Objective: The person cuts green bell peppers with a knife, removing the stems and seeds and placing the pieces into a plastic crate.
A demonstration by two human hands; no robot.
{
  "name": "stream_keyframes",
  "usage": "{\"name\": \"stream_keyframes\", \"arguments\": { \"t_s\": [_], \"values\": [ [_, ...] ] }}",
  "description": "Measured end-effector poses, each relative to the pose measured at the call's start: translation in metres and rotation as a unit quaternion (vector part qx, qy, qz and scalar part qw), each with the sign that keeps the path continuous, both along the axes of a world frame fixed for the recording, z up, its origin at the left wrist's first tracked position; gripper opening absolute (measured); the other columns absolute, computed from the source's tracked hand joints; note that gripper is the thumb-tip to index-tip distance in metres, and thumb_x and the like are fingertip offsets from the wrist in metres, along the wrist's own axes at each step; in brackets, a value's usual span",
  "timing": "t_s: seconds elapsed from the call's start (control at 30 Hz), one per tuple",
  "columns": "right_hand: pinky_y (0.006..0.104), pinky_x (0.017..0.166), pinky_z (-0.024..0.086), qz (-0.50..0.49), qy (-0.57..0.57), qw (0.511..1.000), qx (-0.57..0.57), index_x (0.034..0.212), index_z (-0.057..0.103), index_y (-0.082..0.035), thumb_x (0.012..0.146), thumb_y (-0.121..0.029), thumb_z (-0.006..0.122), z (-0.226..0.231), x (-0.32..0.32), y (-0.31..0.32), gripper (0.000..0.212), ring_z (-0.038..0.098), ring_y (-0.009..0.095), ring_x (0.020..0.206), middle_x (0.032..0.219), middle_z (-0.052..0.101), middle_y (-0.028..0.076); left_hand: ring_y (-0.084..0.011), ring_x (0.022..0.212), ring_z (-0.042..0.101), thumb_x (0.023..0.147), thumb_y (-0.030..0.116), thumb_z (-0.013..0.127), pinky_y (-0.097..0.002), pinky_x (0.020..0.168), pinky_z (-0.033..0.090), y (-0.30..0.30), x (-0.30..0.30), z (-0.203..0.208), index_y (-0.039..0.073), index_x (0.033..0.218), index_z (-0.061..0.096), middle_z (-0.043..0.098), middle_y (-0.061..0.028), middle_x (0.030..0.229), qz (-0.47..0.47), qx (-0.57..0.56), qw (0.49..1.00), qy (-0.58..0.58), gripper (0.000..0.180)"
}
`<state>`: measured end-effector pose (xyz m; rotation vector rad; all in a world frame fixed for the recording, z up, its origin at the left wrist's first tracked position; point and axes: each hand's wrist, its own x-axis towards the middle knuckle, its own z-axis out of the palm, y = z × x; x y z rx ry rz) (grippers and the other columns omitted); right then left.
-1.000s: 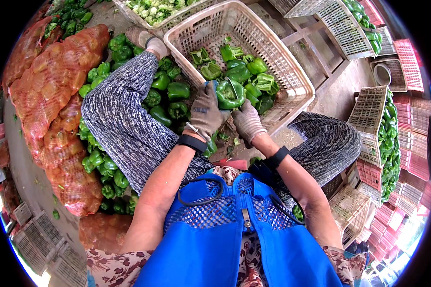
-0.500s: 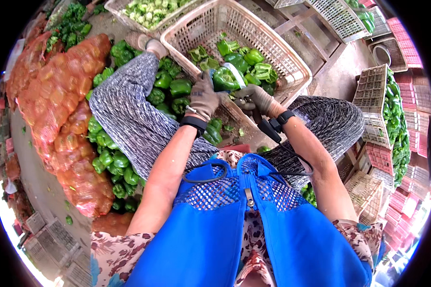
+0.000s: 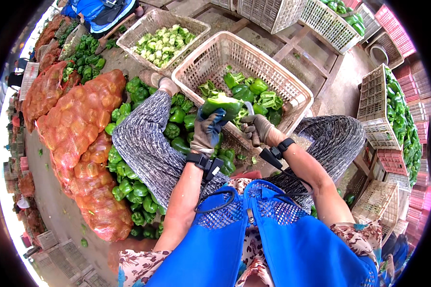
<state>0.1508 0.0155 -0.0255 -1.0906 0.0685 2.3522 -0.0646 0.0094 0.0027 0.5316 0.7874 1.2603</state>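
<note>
A large green bell pepper (image 3: 231, 109) with a pale cut face rests in my gloved left hand (image 3: 208, 130), whose fingers are wrapped round it. It is held over the near rim of a beige plastic crate (image 3: 287, 55). Just to the right, my gloved right hand (image 3: 259, 128) is closed round a knife; its pale blade (image 3: 250, 108) points up beside the pepper, and the handle is mostly hidden in the fingers. Inside the crate lie several green peppers (image 3: 258, 86), some of them cut open. Whole green peppers (image 3: 177, 115) are heaped beside my left leg.
A second crate (image 3: 124, 42) holds pale green pepper cores (image 3: 165, 45). Orange mesh sacks (image 3: 81, 105) lie at the left. Pepper-filled crates (image 3: 371, 107) stand stacked at the right. A wooden pallet frame (image 3: 304, 50) lies behind the main crate. Another person in blue (image 3: 98, 14) is at the upper left.
My left hand has turned and lifted the pepper, so its pale cut face now shows. The knife has come away from the pepper toward the right. The view has shifted.
</note>
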Motion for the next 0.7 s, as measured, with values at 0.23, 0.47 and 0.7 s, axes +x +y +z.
{"name": "stream_keyframes", "arguments": {
  "t_s": [0.23,0.47,0.7],
  "values": [
    [0.0185,0.034,0.039,-0.037,0.069,0.991,0.113,0.105,0.054,-0.004,0.090,-0.037,0.058,0.119,0.007,-0.004,0.037,0.041,0.005,0.040,0.078,0.064,0.011,-0.0173,0.104,0.061,0.075,-0.002,0.069,-0.0289,0.087,0.054,0.001,0.008,0.060,0.004,0.129,0.048,0.061,-0.0081,0.118,-0.054,0.064,0.996,0.012,0.058],
    [0.0244,0.038,0.039,-0.055,-0.089,0.982,0.157,0.101,0.054,-0.006,0.084,-0.019,0.060,0.103,-0.008,-0.006,0.022,0.041,0.008,0.040,0.070,0.055,0.001,-0.0206,0.095,0.060,0.075,0.024,0.080,-0.0303,0.088,0.050,0.008,0.010,0.051,0.001,0.129,0.046,0.060,-0.0082,0.109,0.025,0.207,0.918,0.337,0.068],
    [0.0297,0.071,0.050,0.004,-0.414,0.790,0.452,0.128,0.046,0.002,0.077,-0.008,0.061,0.108,-0.030,-0.008,0.054,0.064,0.022,0.082,0.097,0.063,0.016,-0.0359,0.090,0.064,0.066,0.037,0.084,-0.0413,0.084,0.051,0.006,0.024,0.052,-0.004,0.113,0.057,0.065,-0.0226,0.102,0.042,0.116,0.787,0.604,0.068]
  ]
}}
